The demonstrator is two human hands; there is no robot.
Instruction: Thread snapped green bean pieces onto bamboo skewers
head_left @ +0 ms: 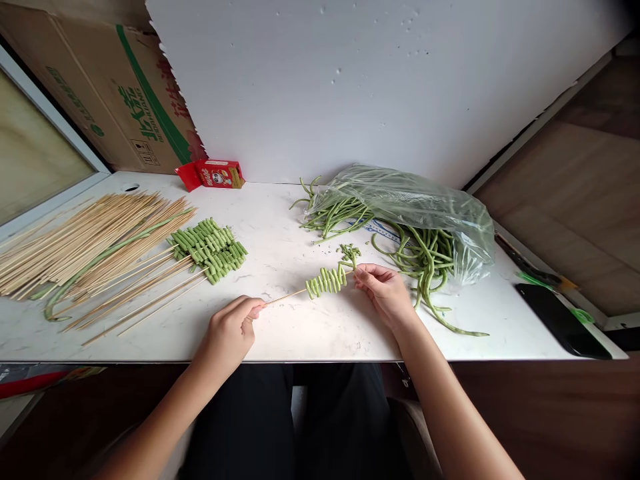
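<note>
My left hand (231,332) is closed on the blunt end of a bamboo skewer (286,297), which slants up to the right just above the table. Folded back and forth along the far half of that skewer is a long green bean (326,283). Fingers of my right hand (383,292) pinch the bean by the skewer's tip; the tip itself is partly hidden. Small cut bean ends (349,251) lie just beyond. To the left, finished bean skewers (209,249) are stacked with their sticks pointing toward the front left.
Many bare skewers (95,233) cover the table's left, with a long bean across them. A plastic bag (410,200) of long beans (425,257) lies at the back right. A black phone (557,320) rests near the right edge. A red box (220,174) stands at the back.
</note>
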